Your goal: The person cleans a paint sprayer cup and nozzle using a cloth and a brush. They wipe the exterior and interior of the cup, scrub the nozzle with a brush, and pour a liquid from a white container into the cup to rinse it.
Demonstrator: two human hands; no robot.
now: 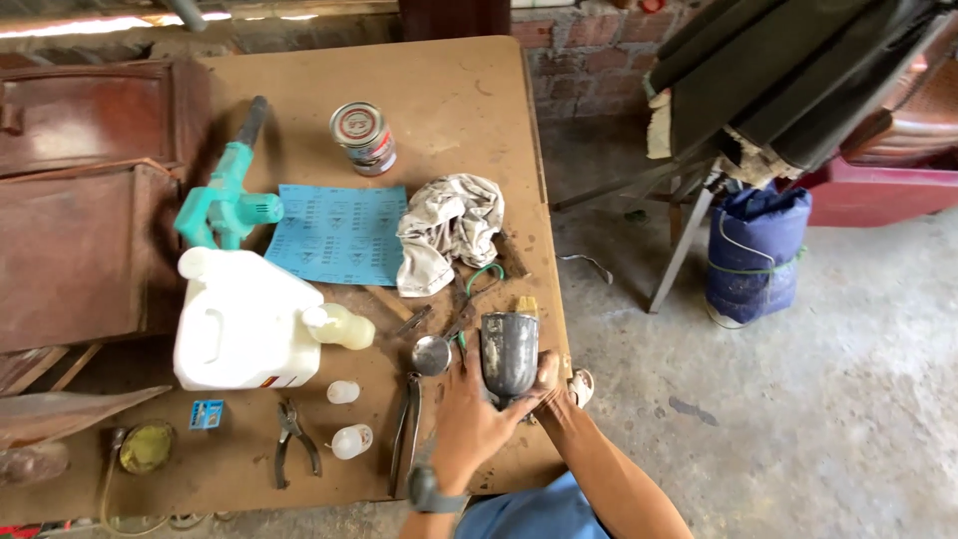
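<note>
A grey metal spray-gun cup (509,349) stands upright near the table's front right edge, with a brass fitting (526,304) just behind it. My left hand (471,417), a watch on its wrist, wraps the cup's lower left side. My right hand (548,373) grips the cup's right side and is mostly hidden behind it. A round metal lid (431,354) lies on the wooden table (449,90) just left of the cup.
On the table are a white jug (244,329), a teal power tool (230,205), blue sandpaper (339,235), a tin can (363,137), a crumpled rag (449,230), pliers (295,439), pincers (407,429) and small white bottles (351,440). A blue sack (755,255) stands on the concrete floor at the right.
</note>
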